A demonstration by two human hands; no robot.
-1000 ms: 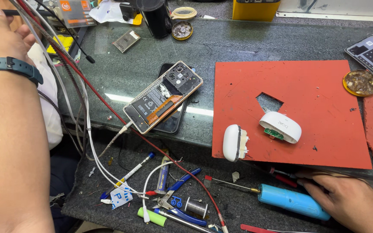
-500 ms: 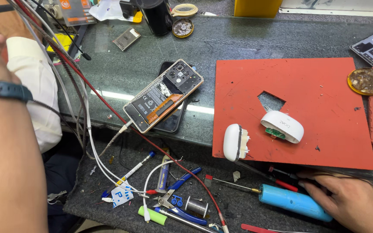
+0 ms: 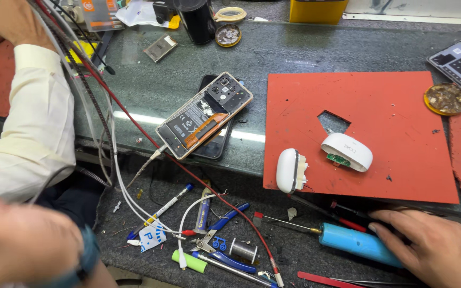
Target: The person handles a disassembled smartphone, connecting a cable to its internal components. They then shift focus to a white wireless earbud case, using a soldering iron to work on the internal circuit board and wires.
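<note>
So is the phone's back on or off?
Off: the phone lies with its insides, battery and orange strip showing.

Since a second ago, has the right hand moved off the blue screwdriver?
No. The right hand rests by the blue screwdriver, just below the red mat, as before.

From my remote seat I see very little of the wearer. The left hand [image 3: 20,240] is a soft blur in the lower left corner, and its details are smeared beyond reading. Around that wrist sits a dark teal wristband of smooth rubbery material [image 3: 85,257], a plain curved strap; I cannot make out any face or buckle on it. The right hand [image 3: 436,249] shows sharply at the lower right: bare, with knuckle creases and short-trimmed nails on the fingers [image 3: 388,217]. I see no sleeve on either wrist within view.
</note>
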